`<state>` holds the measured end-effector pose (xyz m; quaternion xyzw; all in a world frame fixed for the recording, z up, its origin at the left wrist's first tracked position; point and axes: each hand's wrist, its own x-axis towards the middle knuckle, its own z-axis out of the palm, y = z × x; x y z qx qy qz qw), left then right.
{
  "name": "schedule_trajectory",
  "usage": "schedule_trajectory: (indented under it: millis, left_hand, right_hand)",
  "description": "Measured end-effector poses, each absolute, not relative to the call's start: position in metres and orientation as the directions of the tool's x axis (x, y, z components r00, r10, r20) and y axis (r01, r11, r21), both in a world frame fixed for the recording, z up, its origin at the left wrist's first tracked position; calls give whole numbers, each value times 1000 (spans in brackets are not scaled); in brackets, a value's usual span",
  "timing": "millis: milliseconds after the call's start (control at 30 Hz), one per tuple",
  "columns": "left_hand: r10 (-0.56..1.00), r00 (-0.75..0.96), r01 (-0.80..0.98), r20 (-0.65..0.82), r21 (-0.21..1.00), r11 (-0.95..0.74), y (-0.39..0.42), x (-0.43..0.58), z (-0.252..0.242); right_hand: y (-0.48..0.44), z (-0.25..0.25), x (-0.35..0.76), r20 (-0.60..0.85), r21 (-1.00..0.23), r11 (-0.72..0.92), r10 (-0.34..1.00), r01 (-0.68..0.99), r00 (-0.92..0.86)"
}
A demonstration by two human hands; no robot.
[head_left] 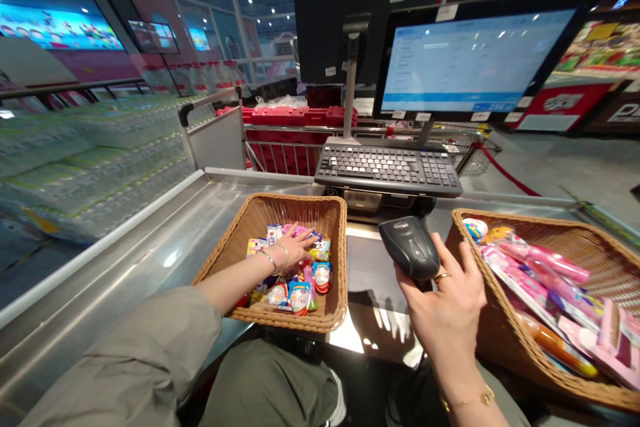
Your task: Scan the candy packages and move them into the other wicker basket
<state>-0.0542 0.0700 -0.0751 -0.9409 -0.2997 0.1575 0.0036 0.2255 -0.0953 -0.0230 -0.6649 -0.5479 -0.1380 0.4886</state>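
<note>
My left hand (pixel 295 250) reaches into the left wicker basket (pixel 227 250), its fingers spread over small candy packets (pixel 320 250). No item is visibly gripped in it. Egg-shaped treats in white, blue and red wrapping (pixel 300 297) lie just below that hand, towards the basket's near side. A black barcode scanner (pixel 411 247) is in my right hand (pixel 445 307), the fingers wrapped around its handle. It is held above the counter between two baskets, with its head tilted up and to the left. Most of the handle is hidden by the hand.
A second wicker basket (pixel 480 280) on the right holds pink toy and candy packs (pixel 545 267). Behind the scanner stand a keyboard (pixel 390 163) and a lit monitor (pixel 455 63). The metal counter (pixel 165 240) has a raised left edge. A trolley (pixel 215 133) and shrink-wrapped bottles (pixel 95 167) stand beyond.
</note>
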Motion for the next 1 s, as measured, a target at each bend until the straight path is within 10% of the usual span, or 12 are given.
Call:
schedule_trajectory:
  millis: [1000]
  left_hand:
    - [788,581,771,-203,-170,-613,88,-116,-40]
  right_hand:
    - [-94,-23,223,722,-504,88,588,859,363]
